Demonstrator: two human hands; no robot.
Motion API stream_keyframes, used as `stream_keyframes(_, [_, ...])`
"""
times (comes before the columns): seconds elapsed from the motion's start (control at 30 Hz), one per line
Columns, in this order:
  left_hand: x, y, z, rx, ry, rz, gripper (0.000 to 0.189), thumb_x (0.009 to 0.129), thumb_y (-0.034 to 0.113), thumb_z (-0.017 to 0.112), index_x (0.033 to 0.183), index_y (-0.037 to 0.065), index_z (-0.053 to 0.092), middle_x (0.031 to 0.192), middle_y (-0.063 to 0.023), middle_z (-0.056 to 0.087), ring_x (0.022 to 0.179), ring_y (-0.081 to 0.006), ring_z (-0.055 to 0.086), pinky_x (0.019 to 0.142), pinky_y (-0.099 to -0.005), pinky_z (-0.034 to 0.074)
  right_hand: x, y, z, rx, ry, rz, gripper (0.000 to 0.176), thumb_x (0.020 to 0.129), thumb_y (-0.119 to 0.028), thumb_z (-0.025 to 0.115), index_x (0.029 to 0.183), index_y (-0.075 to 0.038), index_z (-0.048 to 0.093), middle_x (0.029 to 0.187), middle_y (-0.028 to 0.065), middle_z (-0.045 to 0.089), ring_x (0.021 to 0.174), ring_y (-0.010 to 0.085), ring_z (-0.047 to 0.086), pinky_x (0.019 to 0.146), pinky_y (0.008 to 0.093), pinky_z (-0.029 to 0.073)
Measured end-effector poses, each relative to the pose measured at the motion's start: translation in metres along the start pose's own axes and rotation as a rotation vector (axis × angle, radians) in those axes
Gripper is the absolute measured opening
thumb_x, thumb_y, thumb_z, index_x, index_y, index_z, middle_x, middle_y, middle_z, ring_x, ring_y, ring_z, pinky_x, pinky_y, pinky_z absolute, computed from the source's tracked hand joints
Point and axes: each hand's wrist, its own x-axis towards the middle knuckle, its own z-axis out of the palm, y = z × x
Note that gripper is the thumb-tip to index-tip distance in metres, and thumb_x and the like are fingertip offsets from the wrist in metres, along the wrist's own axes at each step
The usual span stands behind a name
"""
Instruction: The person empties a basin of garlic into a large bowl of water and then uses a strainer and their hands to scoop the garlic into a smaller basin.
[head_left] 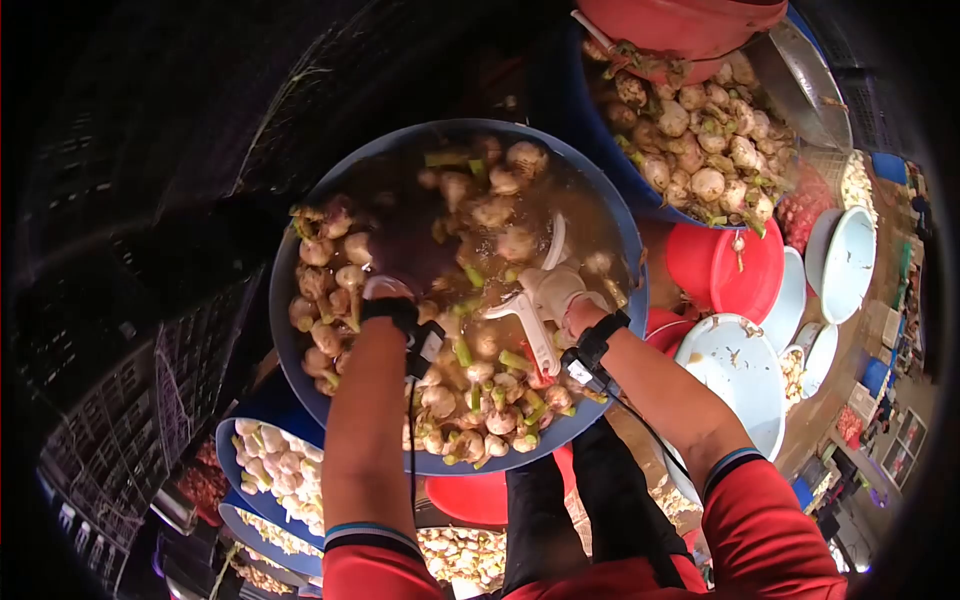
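Observation:
Both my hands reach into a wide blue tub (298, 385) of murky water with many garlic bulbs (495, 415), some with green stem stubs. My left hand (388, 288) is under the water up to about the wrist, and its fingers are hidden. My right hand (553, 290) wears a pale glove at the water's surface, its fingertips hidden in the water. Against its left side lies a white Y-shaped plastic piece (532, 330) with a flat handle. A curved white strip (556, 242) rises just beyond that hand. Whether the hand grips either piece cannot be made out.
A blue barrel (640, 200) heaped with garlic stands at the upper right, a red bucket (680, 35) resting on it. Red tubs (745, 265) and pale basins (735, 375) stand to the right. Peeled white garlic (285, 470) fills a container at the lower left.

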Motion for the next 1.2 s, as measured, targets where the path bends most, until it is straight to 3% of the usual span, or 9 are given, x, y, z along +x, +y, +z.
stream_keyframes(0.1, [-0.044,0.016,0.032,0.168,0.072,-0.03,0.069,0.068,0.046,0.066,0.13,0.02,0.05,0.146,-0.01,0.031,0.132,-0.042,0.027,0.098,-0.0535,0.038,-0.023,-0.014,0.002,1.352,0.377,0.533,0.047,0.072,-0.021,0.065,0.108,0.005,0.051,0.085,0.0182,0.064,0.072,0.0283,0.065,0.063,0.0365,0.05])
stream_keyframes(0.17, [-0.078,0.032,0.024,0.118,-0.064,-0.031,0.062,0.072,0.041,0.066,0.128,0.018,0.052,0.137,-0.0132,0.044,0.127,-0.0371,0.039,0.097,-0.0479,0.04,-0.063,-0.025,-0.023,1.216,0.326,0.54,0.1,0.072,-0.019,0.064,0.139,0.013,-0.003,0.103,0.0295,0.058,0.096,0.0359,0.061,0.08,0.035,0.05])
stream_keyframes(0.27, [-0.106,0.007,0.017,-0.658,-0.274,-0.136,0.05,0.077,0.03,0.065,0.123,0.014,0.056,0.121,-0.0169,0.057,0.113,-0.0317,0.053,0.093,-0.0411,0.044,-0.07,-0.015,0.007,0.865,0.514,0.395,0.102,0.07,-0.02,0.064,0.14,0.01,-0.003,0.12,0.0331,0.048,0.114,0.0384,0.051,0.094,0.0346,0.043])
stream_keyframes(0.4, [-0.13,-0.075,-0.008,-0.034,0.627,-0.252,0.042,0.08,0.028,0.068,0.11,0.001,0.057,0.092,-0.0107,0.063,0.081,-0.0228,0.061,0.072,-0.0351,0.05,-0.063,-0.018,-0.014,0.801,0.374,0.213,0.105,0.069,-0.026,0.065,0.143,0.006,-0.002,0.134,0.0342,0.033,0.126,0.0399,0.038,0.105,0.0346,0.032])
stream_keyframes(0.63, [-0.128,-0.143,0.059,-0.816,0.2,-0.39,0.053,0.082,0.022,0.068,0.126,0.002,0.046,0.09,-0.0118,0.061,0.082,-0.0188,0.061,0.071,-0.029,0.049,-0.029,-0.052,-0.019,0.789,0.063,0.186,0.103,0.076,-0.03,0.064,0.144,-0.001,-0.009,0.131,0.0338,0.037,0.121,0.0389,0.045,0.099,0.0355,0.039])
stream_keyframes(0.8, [-0.131,-0.057,0.048,-1.253,-0.1,-0.434,0.085,0.081,0.012,0.068,0.145,0.009,0.012,0.107,-0.0157,0.057,0.091,-0.0183,0.058,0.074,-0.0285,0.05,-0.023,-0.047,0.0,0.818,0.173,0.168,0.102,0.073,-0.023,0.062,0.143,0.003,-0.006,0.11,0.0322,0.053,0.098,0.0335,0.058,0.079,0.0339,0.048])
stream_keyframes(0.87, [-0.133,-0.047,0.067,-1.143,-0.07,-0.4,0.09,0.08,0.013,0.069,0.146,0.01,0.008,0.112,-0.0168,0.055,0.095,-0.02,0.057,0.077,-0.0297,0.049,-0.042,-0.045,0.003,0.913,0.235,0.171,0.098,0.071,-0.017,0.061,0.142,0.005,-0.002,0.092,0.0271,0.062,0.076,0.0285,0.065,0.059,0.034,0.051])
stream_keyframes(1.07, [-0.152,-0.012,0.042,-0.979,-0.043,-0.31,0.098,0.072,0.005,0.07,0.148,0.017,0.009,0.123,-0.0141,0.047,0.107,-0.0238,0.05,0.087,-0.0321,0.047,-0.072,-0.049,0.006,0.969,0.224,0.286,0.072,0.068,-0.019,0.063,0.125,0.014,0.036,0.086,0.0249,0.065,0.076,0.0295,0.067,0.063,0.0356,0.054])
stream_keyframes(1.2, [-0.171,0.017,0.022,-0.966,0.004,-0.315,0.099,0.07,0.014,0.073,0.147,0.01,0.011,0.126,-0.0163,0.049,0.114,-0.0258,0.05,0.095,-0.0343,0.042,-0.122,-0.052,0.0,0.965,0.41,0.22,0.078,0.067,-0.022,0.064,0.13,0.01,0.03,0.084,0.0261,0.064,0.079,0.0346,0.066,0.069,0.0382,0.053])
